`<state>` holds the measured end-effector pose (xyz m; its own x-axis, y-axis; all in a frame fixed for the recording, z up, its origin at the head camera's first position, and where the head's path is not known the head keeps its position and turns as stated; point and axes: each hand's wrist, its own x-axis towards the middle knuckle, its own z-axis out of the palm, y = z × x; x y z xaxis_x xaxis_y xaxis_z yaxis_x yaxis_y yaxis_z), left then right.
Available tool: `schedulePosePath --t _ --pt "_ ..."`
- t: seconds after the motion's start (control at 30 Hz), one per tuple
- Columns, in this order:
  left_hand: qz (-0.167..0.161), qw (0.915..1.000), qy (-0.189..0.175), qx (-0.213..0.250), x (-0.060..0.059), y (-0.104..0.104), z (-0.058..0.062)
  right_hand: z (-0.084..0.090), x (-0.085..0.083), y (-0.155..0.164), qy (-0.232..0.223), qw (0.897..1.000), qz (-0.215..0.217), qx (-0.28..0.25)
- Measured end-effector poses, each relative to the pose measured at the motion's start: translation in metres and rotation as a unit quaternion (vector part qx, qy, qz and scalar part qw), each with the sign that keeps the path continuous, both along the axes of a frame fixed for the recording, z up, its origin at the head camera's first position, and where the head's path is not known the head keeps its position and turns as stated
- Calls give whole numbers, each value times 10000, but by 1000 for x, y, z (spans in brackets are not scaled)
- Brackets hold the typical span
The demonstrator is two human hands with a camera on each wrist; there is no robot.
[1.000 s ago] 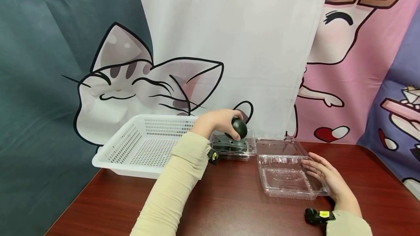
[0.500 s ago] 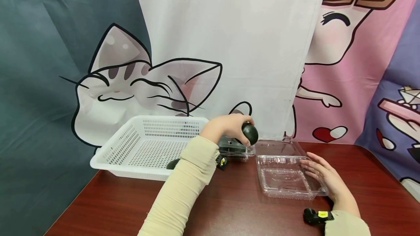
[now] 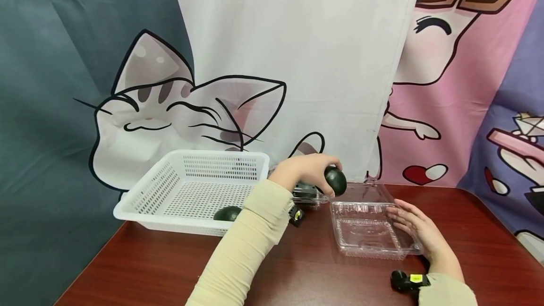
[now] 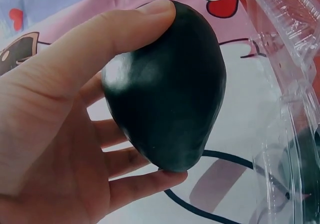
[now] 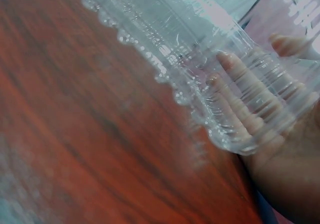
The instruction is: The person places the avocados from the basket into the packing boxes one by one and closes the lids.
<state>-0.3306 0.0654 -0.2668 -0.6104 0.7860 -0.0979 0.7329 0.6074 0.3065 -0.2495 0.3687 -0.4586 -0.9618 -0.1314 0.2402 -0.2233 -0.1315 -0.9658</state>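
My left hand (image 3: 309,170) grips a dark green avocado (image 3: 335,181) between thumb and fingers, up in the air near the left rear corner of an open clear plastic clamshell box (image 3: 361,250). In the left wrist view the avocado (image 4: 167,96) is glossy, its narrower end pointing down. My right hand (image 3: 420,230) lies against the box's right side with fingers extended. Through the clear wall (image 5: 175,59) those fingers (image 5: 250,91) show in the right wrist view. Behind my left hand is another clear box (image 3: 308,200) with dark avocados in it, partly hidden.
A white perforated basket (image 3: 127,208) stands at the left, with an avocado (image 3: 227,213) at its near right side, partly covered by my sleeve. The lid (image 3: 361,191) of the clamshell leans back behind it. A printed cloth (image 3: 340,60) hangs behind the red-brown table (image 3: 306,268).
My left hand has carried the avocado rightward and slightly down, from over the rear box toward the open one. The avocado in the basket has come into view. My right hand has stayed put.
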Motion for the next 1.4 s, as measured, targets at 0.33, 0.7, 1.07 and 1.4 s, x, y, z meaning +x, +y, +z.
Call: schedulePosePath --t 0.33,0.7,1.07,1.4 --pt "-250 9996 -121 43 -1 11 -6 0 0 0 10 10000 32 72" --pt "-618 9975 -298 172 5 26 -10 0 0 1 -87 9996 -115 262" --pt "-814 9963 213 182 7 36 -26 2 1 -1 -63 9997 -70 205" --pt "-883 9950 383 264 11 44 -49 2 0 0 -82 10000 52 -9"
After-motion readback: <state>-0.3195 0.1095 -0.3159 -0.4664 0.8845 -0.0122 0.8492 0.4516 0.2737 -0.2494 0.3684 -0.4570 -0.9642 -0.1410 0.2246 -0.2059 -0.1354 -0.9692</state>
